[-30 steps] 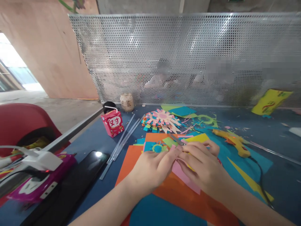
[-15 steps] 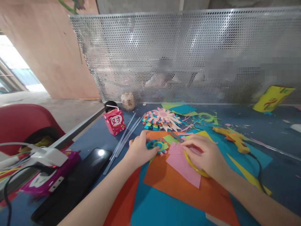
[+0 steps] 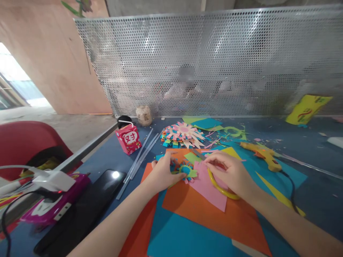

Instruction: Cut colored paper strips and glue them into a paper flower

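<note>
My left hand (image 3: 166, 171) pinches a small layered paper flower (image 3: 184, 171), with blue and green fringes, pink tips and a blue centre. The thumb lies on its near edge. My right hand (image 3: 227, 173) is closed, thumb and fingertips together just right of the flower; what they pinch is too small or hidden to make out. Under that hand lies a pair of scissors with a yellow handle (image 3: 219, 187), the blade pointing away to the left. A pink paper sheet (image 3: 210, 192) lies beneath, over an orange sheet (image 3: 187, 205).
Larger fringed paper flowers (image 3: 183, 132) are piled behind my hands. A yellow glue gun (image 3: 264, 156) lies at right, its cord trailing nearer. Clear glue sticks (image 3: 143, 157), a pink drink carton (image 3: 128, 138), a black phone (image 3: 88, 207) and a purple power strip (image 3: 56, 207) occupy the left. A perforated metal screen (image 3: 203, 64) stands behind.
The small flower has come right and is turned more face-up, overlapping the pink sheet. My left hand moved right with it. My right hand has barely shifted; the scissors stay put.
</note>
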A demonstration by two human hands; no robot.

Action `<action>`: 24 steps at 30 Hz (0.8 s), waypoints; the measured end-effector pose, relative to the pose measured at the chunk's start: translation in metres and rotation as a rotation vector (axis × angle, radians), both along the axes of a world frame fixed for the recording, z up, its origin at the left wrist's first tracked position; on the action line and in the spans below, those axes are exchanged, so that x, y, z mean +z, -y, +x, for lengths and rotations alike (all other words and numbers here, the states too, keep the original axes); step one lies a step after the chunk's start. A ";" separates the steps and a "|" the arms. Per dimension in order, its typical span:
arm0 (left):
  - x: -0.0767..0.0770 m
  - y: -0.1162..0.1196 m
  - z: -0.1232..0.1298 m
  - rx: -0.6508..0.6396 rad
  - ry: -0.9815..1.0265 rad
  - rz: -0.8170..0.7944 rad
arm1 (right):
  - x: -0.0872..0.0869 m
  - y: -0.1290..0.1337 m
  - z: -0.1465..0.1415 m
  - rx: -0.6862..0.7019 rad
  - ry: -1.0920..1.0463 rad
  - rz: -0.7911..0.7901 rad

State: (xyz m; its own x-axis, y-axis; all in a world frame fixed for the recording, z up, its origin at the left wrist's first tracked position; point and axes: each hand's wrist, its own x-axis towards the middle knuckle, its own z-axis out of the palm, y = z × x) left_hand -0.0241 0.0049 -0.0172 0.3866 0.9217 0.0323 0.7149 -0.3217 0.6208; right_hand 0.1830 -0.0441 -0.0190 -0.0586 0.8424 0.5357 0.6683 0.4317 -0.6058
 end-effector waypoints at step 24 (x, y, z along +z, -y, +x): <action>-0.002 0.000 -0.005 -0.082 0.429 -0.072 | 0.002 -0.004 0.001 0.068 -0.461 -0.317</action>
State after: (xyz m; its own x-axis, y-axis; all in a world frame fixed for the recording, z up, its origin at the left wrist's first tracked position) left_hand -0.0296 0.0048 -0.0189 0.4239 0.8944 0.1430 0.3612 -0.3117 0.8788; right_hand 0.1841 -0.0403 -0.0165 0.0615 0.9689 0.2396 0.2810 0.2136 -0.9356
